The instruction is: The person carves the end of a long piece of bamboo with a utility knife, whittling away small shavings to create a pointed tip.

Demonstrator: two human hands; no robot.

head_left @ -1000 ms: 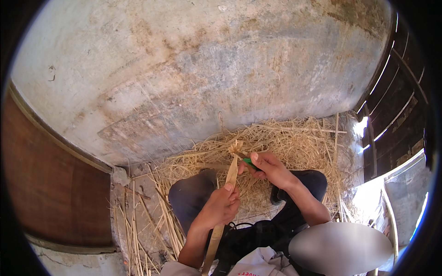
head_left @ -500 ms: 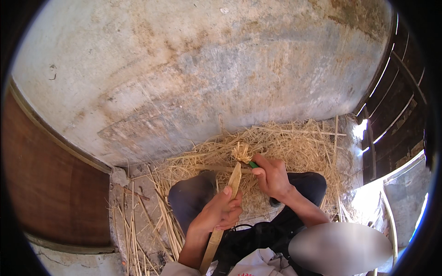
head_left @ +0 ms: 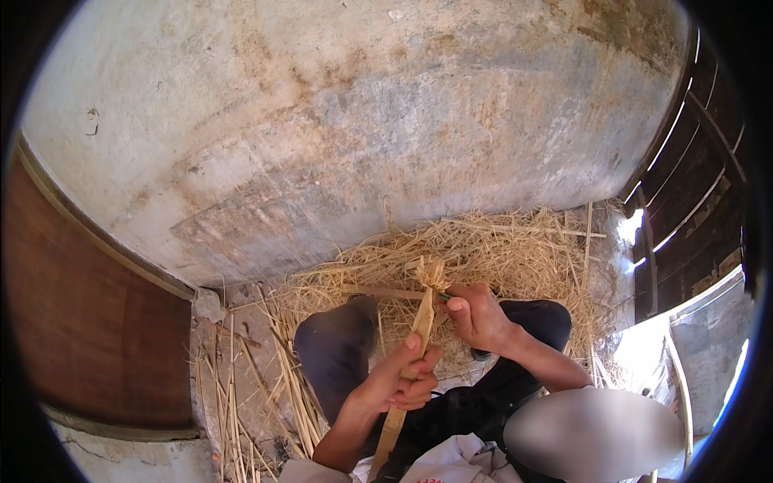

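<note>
My left hand (head_left: 399, 380) is closed around a flat, pale bamboo strip (head_left: 423, 320). The strip slants up from my lap, and its narrowed far end points away from me. Curled shavings (head_left: 432, 273) bunch at that tip. Beside the tip, my right hand (head_left: 483, 320) is closed on a knife with a green handle (head_left: 444, 297). Little of the handle shows between the fingers, and its blade is hard to make out against the shavings. Both hands are over my lap, between my bent knees.
A heap of fine shavings (head_left: 515, 249) covers the floor along the stained wall (head_left: 386, 137). Long thin strips (head_left: 233, 394) lie at the left, near a brown panel (head_left: 97, 322). Dark slatted boards (head_left: 692, 193) stand at the right. A blurred oval hides the lower right.
My left hand and the bamboo strip have shifted a little to the right. My right hand has moved slightly nearer to me, and the shavings now sit right at the strip's tip.
</note>
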